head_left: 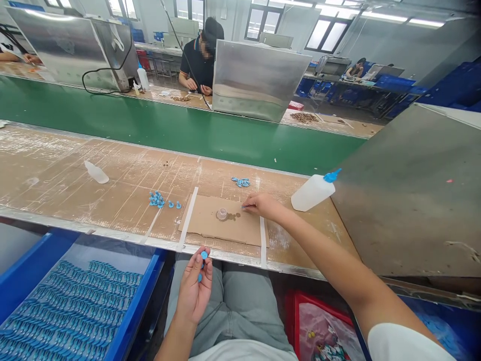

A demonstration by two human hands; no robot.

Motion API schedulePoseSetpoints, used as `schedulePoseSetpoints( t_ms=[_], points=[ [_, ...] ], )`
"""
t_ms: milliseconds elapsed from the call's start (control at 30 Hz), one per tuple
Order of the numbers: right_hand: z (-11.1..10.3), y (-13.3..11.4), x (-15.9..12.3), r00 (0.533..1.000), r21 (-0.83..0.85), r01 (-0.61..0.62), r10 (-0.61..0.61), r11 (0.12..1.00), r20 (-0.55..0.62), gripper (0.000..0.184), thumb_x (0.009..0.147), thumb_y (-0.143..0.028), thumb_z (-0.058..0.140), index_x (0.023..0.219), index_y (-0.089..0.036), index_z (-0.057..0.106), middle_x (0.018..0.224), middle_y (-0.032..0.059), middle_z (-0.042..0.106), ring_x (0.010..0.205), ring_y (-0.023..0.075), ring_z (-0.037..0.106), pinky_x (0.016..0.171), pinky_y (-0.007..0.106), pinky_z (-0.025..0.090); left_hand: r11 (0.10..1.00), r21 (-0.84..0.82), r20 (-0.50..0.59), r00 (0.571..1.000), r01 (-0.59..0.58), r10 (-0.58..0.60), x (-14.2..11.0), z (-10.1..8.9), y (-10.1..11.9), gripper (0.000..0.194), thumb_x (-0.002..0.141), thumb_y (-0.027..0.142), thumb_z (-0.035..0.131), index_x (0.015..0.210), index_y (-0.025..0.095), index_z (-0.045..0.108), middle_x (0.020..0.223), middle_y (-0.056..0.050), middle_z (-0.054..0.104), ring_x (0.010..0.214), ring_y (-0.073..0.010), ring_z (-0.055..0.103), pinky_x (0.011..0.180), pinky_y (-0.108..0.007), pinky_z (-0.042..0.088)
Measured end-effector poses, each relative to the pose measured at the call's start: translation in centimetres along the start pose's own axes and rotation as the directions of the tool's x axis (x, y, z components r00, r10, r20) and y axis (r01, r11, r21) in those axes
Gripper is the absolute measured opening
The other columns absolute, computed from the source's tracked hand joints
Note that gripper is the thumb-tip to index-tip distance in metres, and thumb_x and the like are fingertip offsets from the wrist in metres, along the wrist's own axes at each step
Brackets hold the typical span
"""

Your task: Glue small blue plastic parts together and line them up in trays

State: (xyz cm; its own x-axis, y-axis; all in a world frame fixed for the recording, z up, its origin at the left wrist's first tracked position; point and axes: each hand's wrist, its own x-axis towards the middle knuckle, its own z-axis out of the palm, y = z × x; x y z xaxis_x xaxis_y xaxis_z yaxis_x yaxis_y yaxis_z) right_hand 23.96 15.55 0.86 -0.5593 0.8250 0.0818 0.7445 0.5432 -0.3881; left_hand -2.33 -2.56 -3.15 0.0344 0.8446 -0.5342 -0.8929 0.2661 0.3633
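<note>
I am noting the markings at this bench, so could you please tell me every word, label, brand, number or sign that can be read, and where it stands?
No text can be read.
Large bottle: no lettering visible.
Small bottle: none visible.
Metal panel: one red mark, too small to make out.
Blue pieces in the left hand: any marking too small to read.

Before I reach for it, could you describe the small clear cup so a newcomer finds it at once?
On the brown worktable, beside the green belt, find the cardboard sheet between white tape strips. The cup stands near its middle, left of the right hand. Unlike the blue pieces, it is clear, beside dark spots.
</note>
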Motion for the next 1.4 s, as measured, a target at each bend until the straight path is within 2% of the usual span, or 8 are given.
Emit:
schedulePoseSetpoints(
  t_ms=[100,267,433,767,933,1000,1167,1400],
  points=[
    [0.2,0.0,-0.1,0.999,-0.073,0.038,-0.038,0.997,0.005,0.018,0.087,-0.026,0.057,0.093,-0.023,0.074,0.089,0.0056,0.068,0.075,0.016,0.062,0.067,0.025,0.044,1.0,-0.001,0.005,1.0,0.006,-0.006,-0.1,-0.1,0.0,0.025,0.084,0.005,0.053,0.104,0.013,0.065,0.101,-0.01,0.069,0.076,-0.0081,0.066,0.075,-0.018,0.058],
    [0.0,-0.5,-0.2,0.999,-0.125,0.012,-0.007,0.992,0.039,0.02,0.09,-0.029,0.054,0.095,-0.026,0.073,0.084,0.0034,0.069,0.069,0.0152,0.061,0.063,0.024,0.041,1.0,-0.005,-0.001,1.0,0.002,-0.002,-0.1,-0.1,0.1,0.026,0.084,0.005,0.054,0.106,0.013,0.065,0.101,-0.01,0.069,0.076,-0.008,0.066,0.074,-0.018,0.058],
    [-0.4,-1.2,-0.1,0.995,-0.167,0.034,-0.018,0.985,0.093,0.024,0.092,-0.029,0.049,0.093,-0.021,0.072,0.091,0.0064,0.068,0.076,0.0161,0.061,0.066,0.025,0.041,1.0,0.008,0.0,1.0,0.001,-0.001,-0.2,0.0,0.1,0.024,0.083,0.006,0.055,0.104,0.011,0.065,0.102,-0.011,0.069,0.077,-0.0083,0.066,0.076,-0.019,0.057],
    [0.2,-0.1,0.2,0.994,-0.089,0.051,-0.042,0.995,0.099,0.017,0.085,-0.022,0.058,0.087,-0.02,0.074,0.083,0.0049,0.069,0.07,0.0145,0.061,0.065,0.023,0.042,1.0,-0.002,-0.019,1.0,0.007,-0.007,-0.3,0.2,0.1,0.024,0.083,0.004,0.055,0.103,0.01,0.065,0.102,-0.012,0.069,0.078,-0.0092,0.067,0.075,-0.019,0.057],
    [-0.5,-0.9,0.6,0.985,-0.115,-0.155,0.163,0.981,0.062,0.013,0.076,-0.02,0.066,0.085,-0.02,0.074,0.077,0.0025,0.071,0.066,0.0151,0.062,0.059,0.023,0.041,1.0,0.003,-0.012,1.0,0.008,-0.008,-0.2,0.1,0.2,0.024,0.082,0.005,0.056,0.104,0.011,0.066,0.104,-0.012,0.069,0.078,-0.0093,0.067,0.075,-0.019,0.058],
    [-0.8,-1.4,0.7,0.976,-0.141,-0.186,0.199,0.972,0.084,0.011,0.075,-0.02,0.066,0.081,-0.021,0.074,0.073,0.0018,0.071,0.063,0.0153,0.061,0.058,0.023,0.04,1.0,0.006,-0.01,1.0,0.008,-0.008,-0.3,0.1,0.2,0.024,0.082,0.005,0.056,0.103,0.011,0.066,0.103,-0.012,0.069,0.078,-0.0092,0.067,0.075,-0.019,0.058],
    [-0.8,-2.2,0.8,0.986,-0.22,-0.069,0.1,0.973,0.133,0.015,0.08,-0.021,0.061,0.079,-0.024,0.075,0.08,0.0032,0.07,0.072,0.0172,0.062,0.063,0.024,0.04,1.0,0.001,-0.007,1.0,0.008,-0.008,-0.4,0.0,0.1,0.025,0.082,0.005,0.056,0.104,0.011,0.066,0.103,-0.011,0.069,0.079,-0.0099,0.067,0.076,-0.019,0.058],
    [0.6,-2.1,0.5,0.998,-0.169,-0.043,0.049,0.985,0.031,0.02,0.083,-0.016,0.056,0.093,-0.021,0.073,0.094,0.006,0.069,0.082,0.0179,0.064,0.069,0.024,0.044,1.0,0.008,0.014,1.0,0.024,-0.024,-0.5,0.0,0.2,0.026,0.081,0.004,0.057,0.104,0.011,0.066,0.106,-0.012,0.069,0.08,-0.0095,0.067,0.078,-0.019,0.057]
  ],
)
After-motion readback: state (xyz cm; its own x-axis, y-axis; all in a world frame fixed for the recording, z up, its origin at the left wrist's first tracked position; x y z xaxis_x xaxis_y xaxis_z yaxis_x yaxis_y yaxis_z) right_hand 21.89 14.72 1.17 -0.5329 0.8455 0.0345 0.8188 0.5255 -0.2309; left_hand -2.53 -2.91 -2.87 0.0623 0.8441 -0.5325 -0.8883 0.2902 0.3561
